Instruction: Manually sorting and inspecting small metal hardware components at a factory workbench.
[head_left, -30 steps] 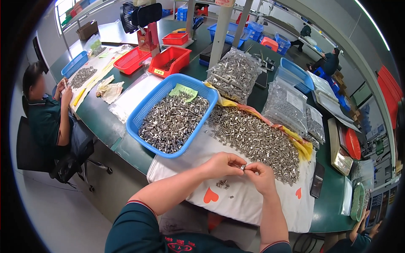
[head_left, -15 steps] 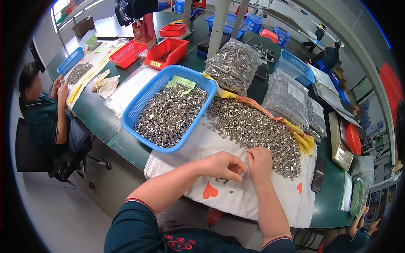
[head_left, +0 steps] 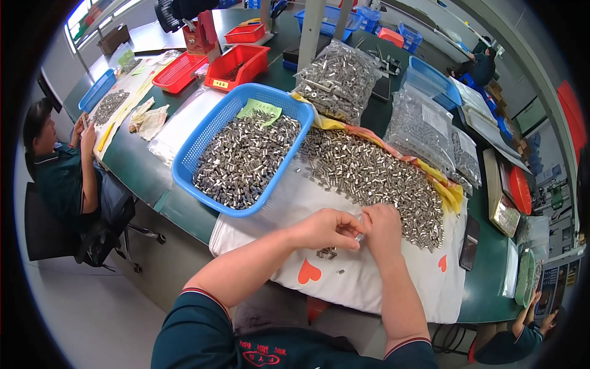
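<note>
Barely discernible, silvery piece [head_left: 359, 237], between left hand [head_left: 327, 228] and right hand [head_left: 382, 229]

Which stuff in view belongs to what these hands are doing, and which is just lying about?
In use, by position:
- left hand, apparently holding a small metal piece
- right hand, beside it
- metal cylinder pile
- white cloth beneath
- probably the blue perforated basket of cylinders

Apparently lying about:
- black phone
- crumpled cream cloth
- black fan
</note>
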A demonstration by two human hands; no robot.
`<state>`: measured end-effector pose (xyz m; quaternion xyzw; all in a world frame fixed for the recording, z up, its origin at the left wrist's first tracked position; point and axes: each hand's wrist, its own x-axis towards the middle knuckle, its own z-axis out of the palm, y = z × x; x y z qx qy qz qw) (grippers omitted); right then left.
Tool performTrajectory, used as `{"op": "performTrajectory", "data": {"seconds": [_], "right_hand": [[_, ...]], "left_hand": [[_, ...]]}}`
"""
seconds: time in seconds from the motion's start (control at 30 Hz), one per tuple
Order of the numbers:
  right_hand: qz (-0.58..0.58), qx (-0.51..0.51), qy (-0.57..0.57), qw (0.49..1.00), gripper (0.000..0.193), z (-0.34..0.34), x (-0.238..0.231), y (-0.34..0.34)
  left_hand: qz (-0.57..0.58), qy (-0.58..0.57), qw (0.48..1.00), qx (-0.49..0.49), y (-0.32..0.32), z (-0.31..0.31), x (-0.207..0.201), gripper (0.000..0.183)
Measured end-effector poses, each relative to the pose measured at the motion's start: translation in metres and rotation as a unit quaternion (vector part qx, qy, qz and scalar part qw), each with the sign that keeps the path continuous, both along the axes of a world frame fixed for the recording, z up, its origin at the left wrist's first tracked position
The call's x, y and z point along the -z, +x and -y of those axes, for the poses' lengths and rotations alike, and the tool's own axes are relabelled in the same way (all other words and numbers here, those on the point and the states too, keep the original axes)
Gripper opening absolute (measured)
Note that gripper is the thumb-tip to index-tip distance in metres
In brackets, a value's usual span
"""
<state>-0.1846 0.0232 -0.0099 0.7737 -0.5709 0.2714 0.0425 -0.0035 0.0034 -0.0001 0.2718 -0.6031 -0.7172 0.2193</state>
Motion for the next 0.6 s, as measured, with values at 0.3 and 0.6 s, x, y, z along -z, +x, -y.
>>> {"op": "performTrajectory", "data": {"seconds": [0.3,0.6], "right_hand": [[0.548,-0.079,0.268,0.788,0.009,-0.013,-0.021,-0.002],[0.363,-0.063,0.223,0.902,0.009,-0.018,-0.03,0.004]], "left_hand": [[-0.072,0.1,0.985,-0.12,0.002,0.01,0.002,0.035],[0.0,0.051,0.991,-0.12,0.002,0.007,0.005,0.035]]}}
